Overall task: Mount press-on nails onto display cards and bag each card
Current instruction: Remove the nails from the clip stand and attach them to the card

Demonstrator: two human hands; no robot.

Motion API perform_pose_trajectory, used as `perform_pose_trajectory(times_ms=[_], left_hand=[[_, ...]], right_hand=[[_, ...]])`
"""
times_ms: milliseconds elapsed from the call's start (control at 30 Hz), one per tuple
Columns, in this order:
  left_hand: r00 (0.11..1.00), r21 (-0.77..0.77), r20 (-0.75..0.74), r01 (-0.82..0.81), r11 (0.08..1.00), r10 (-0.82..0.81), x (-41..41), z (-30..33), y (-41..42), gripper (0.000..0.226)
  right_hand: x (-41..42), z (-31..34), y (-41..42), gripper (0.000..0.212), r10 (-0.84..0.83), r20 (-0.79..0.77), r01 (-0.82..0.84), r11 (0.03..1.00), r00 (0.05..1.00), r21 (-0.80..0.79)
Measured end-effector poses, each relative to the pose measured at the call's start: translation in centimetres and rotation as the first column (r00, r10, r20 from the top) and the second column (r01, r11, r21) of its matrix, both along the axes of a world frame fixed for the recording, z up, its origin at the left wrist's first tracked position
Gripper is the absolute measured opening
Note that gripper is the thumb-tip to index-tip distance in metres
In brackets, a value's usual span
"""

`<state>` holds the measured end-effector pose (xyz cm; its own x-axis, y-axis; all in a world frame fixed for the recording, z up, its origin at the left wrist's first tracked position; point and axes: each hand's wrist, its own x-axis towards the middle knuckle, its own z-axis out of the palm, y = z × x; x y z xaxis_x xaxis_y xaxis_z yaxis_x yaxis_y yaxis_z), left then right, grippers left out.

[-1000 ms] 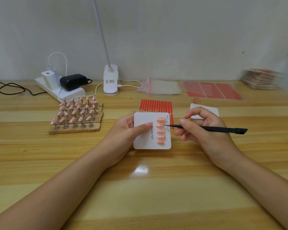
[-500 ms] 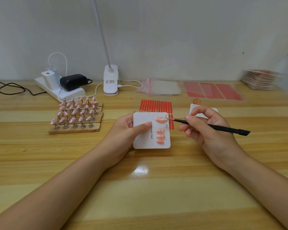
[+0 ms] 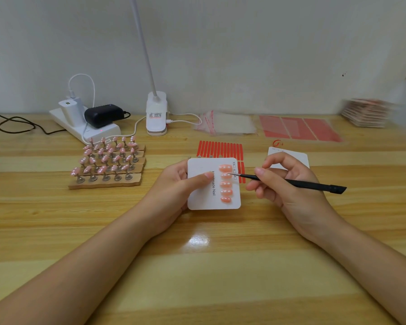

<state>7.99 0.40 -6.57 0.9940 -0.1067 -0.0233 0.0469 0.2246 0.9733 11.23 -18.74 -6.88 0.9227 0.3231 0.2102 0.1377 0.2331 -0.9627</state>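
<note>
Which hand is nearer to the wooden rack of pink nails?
Left. The left hand holds the card just right of the rack; the right hand is farther right.

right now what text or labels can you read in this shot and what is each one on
"Handmade Nail": runs sideways on the white display card held in the left hand; the thumb covers part of the word.
"XS S M" with small tick boxes: top right edge of the same card, barely legible.
Sticker on the lamp base: has print and a code, too small to read.
Second white card: faint marks, unreadable.
</note>
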Motion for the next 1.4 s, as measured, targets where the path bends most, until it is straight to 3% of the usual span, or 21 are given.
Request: perform_pose_trajectory(times_ms=[600, 833, 1400], left_hand=[[1.000, -0.035, -0.001, 0.015, 0.999, -0.015, 0.10, -0.08, 0.26, 0.019], [1.000, -0.056, -0.008, -0.006, 0.998, 0.006, 0.29, -0.19, 0.31, 0.020], [0.999, -0.050, -0.006, -0.051, 0.997, 0.050, 0.26, -0.17, 0.28, 0.018]], right_hand=[[-0.36, 0.03, 0.17, 0.008, -0.047, 0.097, 0.059, 0.991, 0.994, -0.120], [-0.31, 0.21, -0.01, 0.006, -0.094, 0.018, 0.095, 0.995, 0.995, -0.023], [-0.66, 0.26, -0.31, 0.018, -0.063, 0.060, 0.073, 0.980, 0.996, -0.184]])
